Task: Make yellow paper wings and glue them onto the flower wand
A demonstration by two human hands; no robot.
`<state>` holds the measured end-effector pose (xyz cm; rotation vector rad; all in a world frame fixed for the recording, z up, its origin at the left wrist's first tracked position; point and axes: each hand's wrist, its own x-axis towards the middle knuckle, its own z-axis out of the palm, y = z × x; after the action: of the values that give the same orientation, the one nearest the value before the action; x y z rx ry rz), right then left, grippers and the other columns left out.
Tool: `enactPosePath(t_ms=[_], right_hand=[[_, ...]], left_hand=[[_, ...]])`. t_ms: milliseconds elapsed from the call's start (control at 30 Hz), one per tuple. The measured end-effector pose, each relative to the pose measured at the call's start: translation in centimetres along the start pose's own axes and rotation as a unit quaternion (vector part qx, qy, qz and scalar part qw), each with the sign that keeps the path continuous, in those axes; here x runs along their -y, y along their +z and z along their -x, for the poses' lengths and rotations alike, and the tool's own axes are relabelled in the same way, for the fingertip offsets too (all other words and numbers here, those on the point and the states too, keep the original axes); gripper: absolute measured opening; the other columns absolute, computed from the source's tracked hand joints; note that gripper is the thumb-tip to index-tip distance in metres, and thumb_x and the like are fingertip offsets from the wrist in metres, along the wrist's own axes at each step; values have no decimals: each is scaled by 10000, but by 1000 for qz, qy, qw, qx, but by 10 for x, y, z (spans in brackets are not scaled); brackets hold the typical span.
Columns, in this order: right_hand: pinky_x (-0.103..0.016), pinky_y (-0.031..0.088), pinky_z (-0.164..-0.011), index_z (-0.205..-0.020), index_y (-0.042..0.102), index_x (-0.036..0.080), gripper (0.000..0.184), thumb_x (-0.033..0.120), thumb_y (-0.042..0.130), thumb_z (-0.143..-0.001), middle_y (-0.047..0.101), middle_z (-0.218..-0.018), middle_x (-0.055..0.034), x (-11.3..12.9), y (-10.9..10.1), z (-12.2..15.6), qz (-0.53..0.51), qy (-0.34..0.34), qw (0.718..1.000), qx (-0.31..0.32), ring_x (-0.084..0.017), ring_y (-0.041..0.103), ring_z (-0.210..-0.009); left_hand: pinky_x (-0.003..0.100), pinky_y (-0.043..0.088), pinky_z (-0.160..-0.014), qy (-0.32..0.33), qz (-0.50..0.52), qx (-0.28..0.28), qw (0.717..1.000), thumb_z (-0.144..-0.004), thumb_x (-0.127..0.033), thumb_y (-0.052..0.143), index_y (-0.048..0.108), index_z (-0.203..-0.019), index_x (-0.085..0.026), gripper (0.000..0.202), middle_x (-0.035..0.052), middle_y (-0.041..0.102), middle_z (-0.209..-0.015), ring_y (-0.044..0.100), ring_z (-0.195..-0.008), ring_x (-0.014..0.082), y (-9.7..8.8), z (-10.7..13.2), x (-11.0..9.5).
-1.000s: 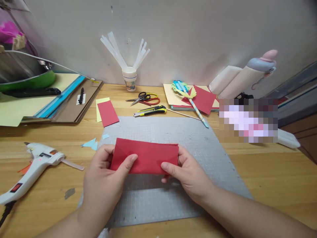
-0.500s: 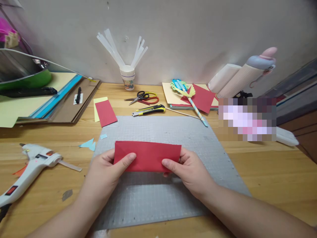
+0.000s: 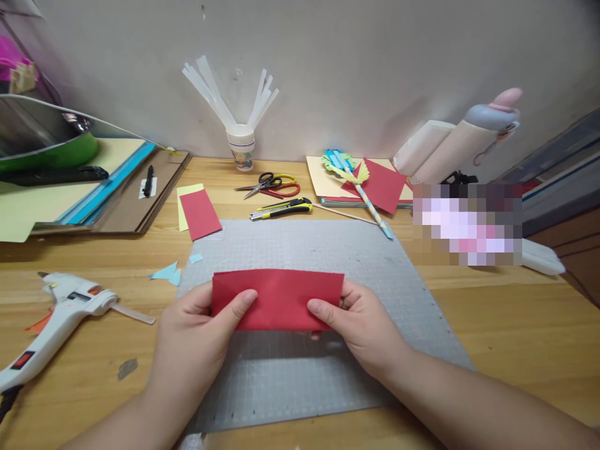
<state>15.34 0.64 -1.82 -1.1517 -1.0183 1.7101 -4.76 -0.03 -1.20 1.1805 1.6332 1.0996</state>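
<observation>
Between my two hands, above the grey cutting mat (image 3: 300,375), is a piece of red paper (image 3: 281,303) that looks folded, with its long side running left to right. My left hand (image 3: 209,315) pinches its left end, thumb on the front face and fingers behind. At the other end my right hand (image 3: 351,315) grips it the same way, thumb in front and a fingertip showing below the lower edge. Most of the fingers are hidden by the paper. The upper edge bows slightly upward.
A glue gun (image 3: 60,322) lies at left near blue paper scraps (image 3: 166,273). Behind the mat are a utility knife (image 3: 281,209), scissors (image 3: 267,185), red and yellow paper pieces (image 3: 200,214), a paper cup (image 3: 241,148) with glue sticks, and a paper flower (image 3: 359,181).
The red paper has come slightly lower, and its upper edge now bows more. My left hand has shifted a little to the left; both hands keep their grip.
</observation>
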Motion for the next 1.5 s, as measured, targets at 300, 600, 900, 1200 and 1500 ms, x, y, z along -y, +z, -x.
enactPosePath(t_ms=[300, 600, 900, 1200, 1500], right_hand=[[-223, 503, -518, -837, 650, 164, 194, 327, 693, -742, 671, -721, -8, 0, -5, -1, 2, -13, 1000, 6, -105, 580, -581], [-218, 499, -543, -868, 658, 179, 190, 326, 690, -753, 670, -717, -2, -1, -6, -1, 7, -13, 1000, 9, -102, 577, -588], [-250, 496, -594, -892, 654, 196, 216, 353, 692, -749, 687, -792, -19, -2, -8, -1, 33, -12, 999, 3, -122, 591, -639], [-252, 496, -602, -897, 659, 207, 200, 344, 688, -754, 697, -796, -13, -4, -9, -2, 30, -13, 999, 6, -129, 608, -652], [-295, 495, -731, -943, 670, 205, 232, 344, 674, -758, 702, -877, -29, 6, -15, -5, 81, 1, 996, 48, -170, 639, -805]], left_hand=[[247, 492, -687, 35, 29, 64, 997, -775, -448, 612, 695, -927, -238, 272, -10, 725, -883, 634, -779, 178, -4, -4, 0], [244, 493, -716, 22, 85, 81, 993, -809, -438, 581, 701, -956, -217, 292, -5, 728, -880, 633, -794, 169, -4, -6, -1], [277, 501, -733, 22, 83, 79, 993, -805, -418, 588, 704, -951, -207, 282, 11, 725, -903, 639, -824, 194, -4, -5, -2], [273, 501, -727, 37, 68, 74, 994, -806, -422, 582, 706, -950, -200, 292, 21, 726, -900, 642, -836, 200, -3, -3, -4], [223, 467, -576, -22, 64, 97, 993, -758, -414, 616, 667, -829, -196, 235, 11, 677, -748, 609, -677, 159, -6, -9, -7]])
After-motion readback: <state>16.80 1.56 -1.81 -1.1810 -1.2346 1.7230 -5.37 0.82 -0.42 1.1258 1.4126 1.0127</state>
